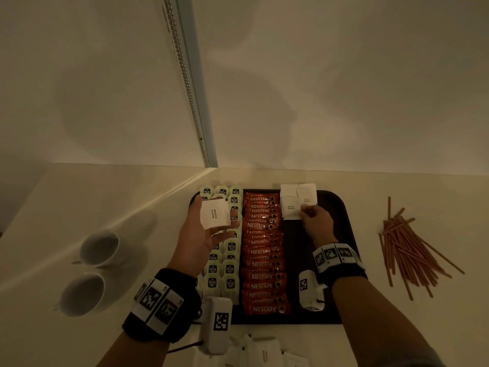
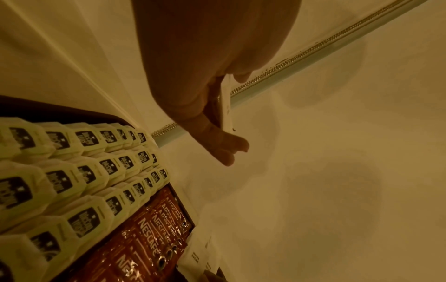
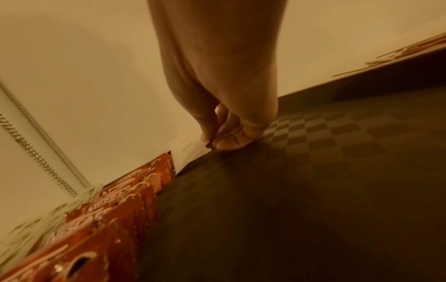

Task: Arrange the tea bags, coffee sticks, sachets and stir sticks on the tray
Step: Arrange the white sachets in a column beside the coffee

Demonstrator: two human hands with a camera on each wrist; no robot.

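Head view: we see the dark tray (image 1: 330,202) as our landmark. The left hand (image 1: 203,234) hovers over the tea bags (image 1: 225,271) at the tray's left side, palm up, fingers loosely curled under a white sugar sachet (image 1: 214,215), thumb at its edge. The right hand (image 1: 316,223) is over the tray's far middle, fingertips pinching the corner of one of the sachets on the tray (image 1: 297,201), beside the Nescafe coffee sticks (image 1: 263,255). Stir sticks (image 1: 412,250) lie off the tray's right edge; more sachets near its front edge are cut off by the frame. Left wrist view: sachet seen edge-on btwn thumb & fingers (image 2: 226,150). Right wrist view: fingers (image 3: 229,143) bunched tight on a sachet corner at tray level; blurry, can't tell exact contact.
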